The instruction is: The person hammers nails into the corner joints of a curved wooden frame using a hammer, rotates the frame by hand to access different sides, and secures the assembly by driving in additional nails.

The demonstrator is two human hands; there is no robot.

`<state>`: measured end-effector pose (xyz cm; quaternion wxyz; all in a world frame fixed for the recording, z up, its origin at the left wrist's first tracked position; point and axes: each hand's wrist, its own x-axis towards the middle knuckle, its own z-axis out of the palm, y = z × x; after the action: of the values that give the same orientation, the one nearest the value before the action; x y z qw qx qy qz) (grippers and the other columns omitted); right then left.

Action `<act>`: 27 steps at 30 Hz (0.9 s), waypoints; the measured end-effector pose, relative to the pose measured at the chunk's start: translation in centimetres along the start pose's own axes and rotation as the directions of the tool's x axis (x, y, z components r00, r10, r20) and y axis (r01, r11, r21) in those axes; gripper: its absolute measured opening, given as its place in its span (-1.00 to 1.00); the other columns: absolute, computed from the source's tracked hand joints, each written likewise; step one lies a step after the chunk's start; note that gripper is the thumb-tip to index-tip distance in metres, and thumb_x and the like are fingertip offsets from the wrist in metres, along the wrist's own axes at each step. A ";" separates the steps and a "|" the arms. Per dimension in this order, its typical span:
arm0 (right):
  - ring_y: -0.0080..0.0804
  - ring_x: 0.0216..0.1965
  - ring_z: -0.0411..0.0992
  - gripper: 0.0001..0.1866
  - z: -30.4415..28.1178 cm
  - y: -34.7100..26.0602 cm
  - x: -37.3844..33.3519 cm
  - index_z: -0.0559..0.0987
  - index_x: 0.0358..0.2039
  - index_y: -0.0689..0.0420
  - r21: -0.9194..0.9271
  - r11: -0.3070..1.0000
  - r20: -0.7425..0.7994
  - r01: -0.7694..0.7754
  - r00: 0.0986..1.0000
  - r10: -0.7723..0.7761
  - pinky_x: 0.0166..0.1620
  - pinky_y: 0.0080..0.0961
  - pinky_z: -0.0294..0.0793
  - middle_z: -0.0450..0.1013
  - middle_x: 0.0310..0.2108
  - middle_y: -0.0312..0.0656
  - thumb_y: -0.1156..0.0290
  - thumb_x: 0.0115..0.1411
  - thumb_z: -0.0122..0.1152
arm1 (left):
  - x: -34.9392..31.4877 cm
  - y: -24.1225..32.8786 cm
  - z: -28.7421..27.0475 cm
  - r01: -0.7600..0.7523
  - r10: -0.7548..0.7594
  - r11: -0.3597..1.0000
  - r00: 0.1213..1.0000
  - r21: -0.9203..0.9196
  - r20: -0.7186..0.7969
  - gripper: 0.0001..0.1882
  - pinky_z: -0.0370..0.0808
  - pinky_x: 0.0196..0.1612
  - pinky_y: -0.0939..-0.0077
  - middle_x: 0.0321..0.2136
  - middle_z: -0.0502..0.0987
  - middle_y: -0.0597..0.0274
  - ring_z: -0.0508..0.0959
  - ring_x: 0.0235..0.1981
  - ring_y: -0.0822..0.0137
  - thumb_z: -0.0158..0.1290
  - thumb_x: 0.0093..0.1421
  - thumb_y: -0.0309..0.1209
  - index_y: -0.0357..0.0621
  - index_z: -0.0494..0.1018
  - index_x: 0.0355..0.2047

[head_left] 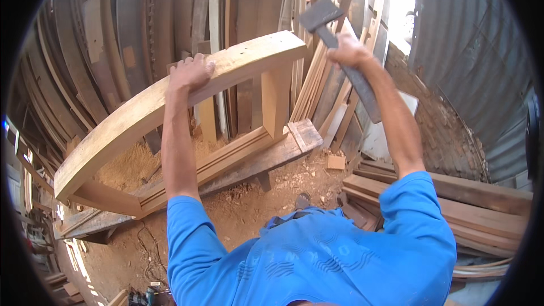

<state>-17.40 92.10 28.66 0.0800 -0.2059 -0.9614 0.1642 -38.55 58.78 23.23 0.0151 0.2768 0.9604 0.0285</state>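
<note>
My left hand (191,72) is wrapped over the top of a pale wooden frame (127,114), on its long curved upper rail. The frame stands on edge, with a short upright post (275,99) near its right end and a grooved bottom rail (209,168). Raised to the right of the frame, my right hand (350,52) is closed around the handle of a mallet (321,13). The mallet's dark, blocky head is up and apart from the wood, and its thick handle hangs down past my wrist. Beneath the frame lies a worn plank bench (289,150).
Tall boards (130,39) lean along the far side, with sawdust (136,164) heaped before them. Stacked timber (453,204) lies at the right, below a corrugated metal wall (470,51). A small wood block (336,162) and chips lie on the dirt floor. A cable (150,252) runs at lower left.
</note>
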 end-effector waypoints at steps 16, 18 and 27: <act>-0.07 -0.24 0.55 -0.68 -3.9 -4.1 6.9 0.57 -0.24 0.42 -0.349 0.909 -0.249 0.230 0.912 -0.326 -0.15 -0.19 0.52 0.54 -0.34 0.14 0.40 0.08 0.22 | 0.7 0.2 -0.2 0.006 -0.009 0.999 0.999 -0.052 -0.045 -0.36 0.10 0.37 -0.14 0.29 0.32 -0.13 0.27 0.35 -0.08 -0.27 0.40 0.07 -0.06 0.25 0.32; 0.06 -0.13 0.59 -0.63 1.8 -2.2 6.7 0.58 -0.23 0.48 -0.367 0.888 0.123 0.276 0.961 -0.247 -0.04 -0.09 0.56 0.57 -0.28 0.27 0.40 0.03 0.23 | 0.7 -0.4 -0.6 0.019 -0.024 0.997 0.998 -0.075 -0.060 -0.36 0.10 0.37 -0.14 0.29 0.32 -0.14 0.27 0.34 -0.08 -0.27 0.40 0.06 -0.06 0.25 0.32; -0.46 -0.54 0.52 -0.67 -8.1 -4.2 0.2 0.57 -0.20 0.27 0.375 0.818 -0.408 0.435 0.870 -0.276 -0.41 -0.41 0.55 0.54 -0.54 -0.18 0.22 0.25 0.27 | 0.2 -0.7 0.0 0.025 -0.026 0.998 0.999 -0.049 -0.019 -0.36 0.09 0.38 -0.15 0.31 0.30 -0.09 0.25 0.36 -0.06 -0.27 0.40 0.05 -0.06 0.24 0.33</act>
<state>-17.31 90.83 37.66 0.3180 -0.0201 -0.8889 0.3291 -39.13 58.27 23.23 0.0128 0.2640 0.9629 0.0547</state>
